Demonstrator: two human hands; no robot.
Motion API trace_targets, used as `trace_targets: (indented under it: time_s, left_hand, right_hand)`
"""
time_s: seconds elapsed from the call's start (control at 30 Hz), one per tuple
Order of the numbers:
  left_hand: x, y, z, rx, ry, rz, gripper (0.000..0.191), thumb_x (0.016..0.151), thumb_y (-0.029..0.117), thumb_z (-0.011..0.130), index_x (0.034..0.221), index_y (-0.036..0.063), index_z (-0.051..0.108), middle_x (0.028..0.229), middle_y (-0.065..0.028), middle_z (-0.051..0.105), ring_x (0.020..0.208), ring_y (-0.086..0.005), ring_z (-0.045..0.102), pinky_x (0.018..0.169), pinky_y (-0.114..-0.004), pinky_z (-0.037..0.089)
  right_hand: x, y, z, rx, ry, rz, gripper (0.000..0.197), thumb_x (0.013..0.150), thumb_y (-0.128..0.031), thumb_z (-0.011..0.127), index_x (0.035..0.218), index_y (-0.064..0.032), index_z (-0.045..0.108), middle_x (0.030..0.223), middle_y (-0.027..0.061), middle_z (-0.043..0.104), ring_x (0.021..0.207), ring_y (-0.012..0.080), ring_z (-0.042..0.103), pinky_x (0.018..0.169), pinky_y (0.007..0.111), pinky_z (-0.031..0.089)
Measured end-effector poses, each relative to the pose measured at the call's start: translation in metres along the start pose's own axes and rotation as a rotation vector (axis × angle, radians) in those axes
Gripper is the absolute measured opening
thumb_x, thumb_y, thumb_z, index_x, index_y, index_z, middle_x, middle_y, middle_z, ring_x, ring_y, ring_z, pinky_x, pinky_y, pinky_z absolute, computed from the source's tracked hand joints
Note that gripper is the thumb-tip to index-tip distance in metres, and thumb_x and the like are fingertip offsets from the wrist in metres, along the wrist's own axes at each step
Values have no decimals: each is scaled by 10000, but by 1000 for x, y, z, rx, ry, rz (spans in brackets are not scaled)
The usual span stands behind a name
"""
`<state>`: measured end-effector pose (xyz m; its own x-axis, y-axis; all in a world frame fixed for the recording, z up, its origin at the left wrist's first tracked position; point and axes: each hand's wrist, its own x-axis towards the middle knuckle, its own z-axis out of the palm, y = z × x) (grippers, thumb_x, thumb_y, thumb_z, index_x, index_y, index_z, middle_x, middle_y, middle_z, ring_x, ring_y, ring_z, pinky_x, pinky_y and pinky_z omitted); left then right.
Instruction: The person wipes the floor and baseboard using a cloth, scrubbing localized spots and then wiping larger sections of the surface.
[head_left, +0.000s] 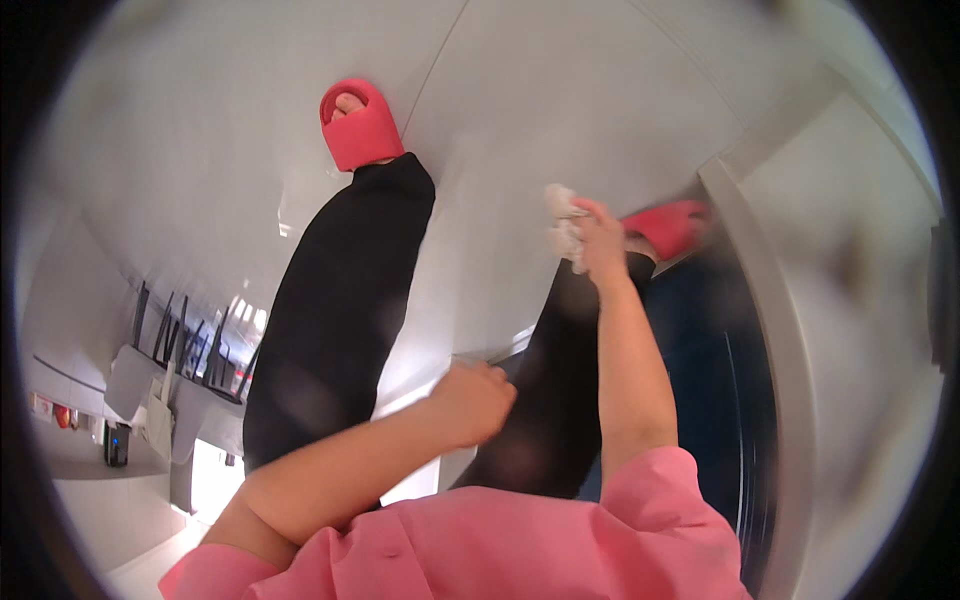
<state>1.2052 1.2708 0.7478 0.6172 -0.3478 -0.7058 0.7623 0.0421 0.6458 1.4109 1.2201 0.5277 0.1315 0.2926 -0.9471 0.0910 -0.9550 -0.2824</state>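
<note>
My right hand (601, 240) is closed on a crumpled whitish cloth (568, 229), which hangs from its fingers above the pale, glossy floor. Behind that hand is one of my red slippers (669, 229); the other red slipper (363, 126) stands farther off at the upper left, toes showing. My left hand (472, 403) is curled in front of my black trousers (345, 300), near the middle of the view, and I see nothing in it. Its fingertips are partly turned away.
A pale raised edge (757, 300) curves down the right side, beside a dark blue panel (705, 352). At the left are a grey chair (135, 375) with dark legs behind it, a light bag (157, 420) and a small black device (116, 444).
</note>
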Motion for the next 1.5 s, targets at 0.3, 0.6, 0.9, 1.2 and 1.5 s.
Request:
trace_targets:
  time_s: [0.3, 0.6, 0.9, 1.2, 1.5]
  left_hand:
    - [-25, -22, 19, 241, 12, -112, 163, 792, 136, 534, 924, 59, 591, 948, -93, 583, 911, -242, 563, 721, -377, 439]
    - [-27, -25, 14, -52, 469, 41, 410, 683, 54, 582, 1085, -17, 539, 1187, -194, 535, 976, -311, 554, 796, -394, 461]
    - [-28, -27, 14, -97, 651, 54, 385, 677, 60, 587, 1055, 1, 542, 1186, -177, 536, 992, -311, 544, 810, -388, 451]
    - [-25, -25, 34, 97, 493, -22, 188, 746, 158, 566, 898, 50, 586, 903, -91, 549, 824, -246, 538, 658, -340, 419]
    - [-118, -15, 95, -184, 851, -57, 234, 737, 75, 555, 968, 41, 557, 976, -119, 563, 941, -286, 562, 781, -396, 469]
  right_hand:
    - [-55, 60, -123, 642, 473, 95, 439, 832, -39, 558, 1264, -68, 488, 1140, 107, 587, 972, 227, 603, 804, 324, 512]
    - [102, 82, -66, 1235, 725, -91, 272, 847, -113, 521, 1115, -144, 550, 953, 95, 600, 726, 243, 572, 529, 334, 403]
    - [120, -162, 48, 691, 656, -238, 352, 847, -11, 470, 1186, -22, 565, 966, 105, 611, 769, 231, 606, 639, 367, 522]
    - [-16, -229, 206, 784, -465, 31, 348, 897, -216, 545, 1186, -23, 559, 1097, 71, 607, 997, 199, 587, 816, 361, 505]
    - [-238, -163, 20, 1019, -801, 387, 323, 945, -144, 449, 1265, -105, 473, 925, 58, 568, 792, 179, 575, 620, 292, 495]
